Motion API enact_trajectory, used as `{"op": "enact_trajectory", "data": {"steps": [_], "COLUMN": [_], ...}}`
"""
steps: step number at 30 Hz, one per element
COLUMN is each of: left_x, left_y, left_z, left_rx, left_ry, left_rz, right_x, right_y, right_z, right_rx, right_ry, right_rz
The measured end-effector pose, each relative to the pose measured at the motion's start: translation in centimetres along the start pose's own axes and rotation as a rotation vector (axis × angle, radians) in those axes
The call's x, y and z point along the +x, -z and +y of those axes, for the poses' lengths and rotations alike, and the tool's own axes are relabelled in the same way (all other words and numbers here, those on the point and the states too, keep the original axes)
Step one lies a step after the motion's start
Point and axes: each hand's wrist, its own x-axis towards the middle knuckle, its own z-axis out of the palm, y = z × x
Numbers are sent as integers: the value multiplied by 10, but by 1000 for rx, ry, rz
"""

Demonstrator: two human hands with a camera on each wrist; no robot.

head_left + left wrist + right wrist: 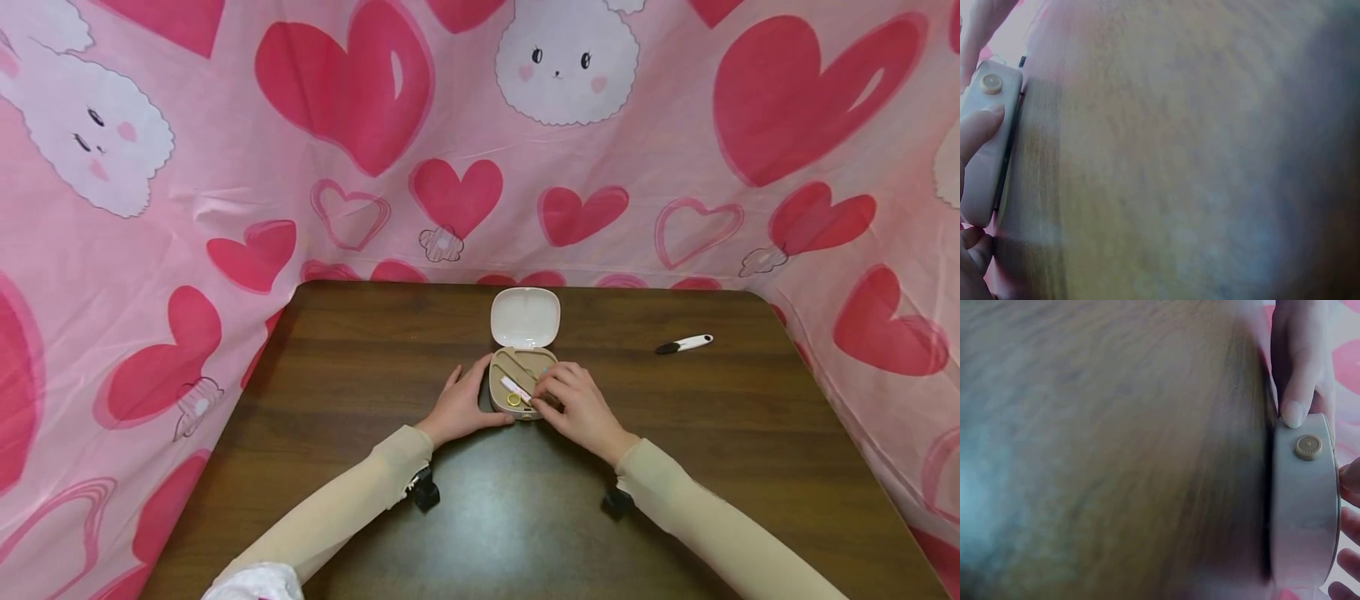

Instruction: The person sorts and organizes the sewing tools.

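Observation:
An oval jewelry box (495, 392), white outside and beige inside, stands on the table with its lid (525, 317) raised at the back. A gold ring (513, 400) and a small white-and-pink tube (513, 387) lie in its front left part. My left hand (463, 407) grips the box's left side, the thumb along its front. Over the right half of the box, my right hand (583, 412) has its fingertips bent down inside, close to the tube's lower end. Whether they pinch anything is hidden. A round gold button (1308, 447) shows on the front wall.
To the right on the brown wooden table (750, 450) lies a slim white tool with a black end (684, 343). Pink heart-patterned cloth (495, 133) hangs behind the table and along both sides. A black wrist camera (426, 490) sits under the left cuff.

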Motion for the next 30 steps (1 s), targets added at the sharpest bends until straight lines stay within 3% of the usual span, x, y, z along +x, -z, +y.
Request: {"op": "enact_trajectory", "data": {"steps": [22, 30], "left_x": [2, 1], "left_y": [-1, 0], "left_z": [-1, 1], "left_rx": [1, -4], "left_ry": [-1, 6], "left_rz": [8, 4], "right_x": [5, 5], "right_y": [-3, 6], "right_z": [5, 7], "right_rx": [-4, 17], "right_ry": [77, 50], "right_rz": [9, 14]}}
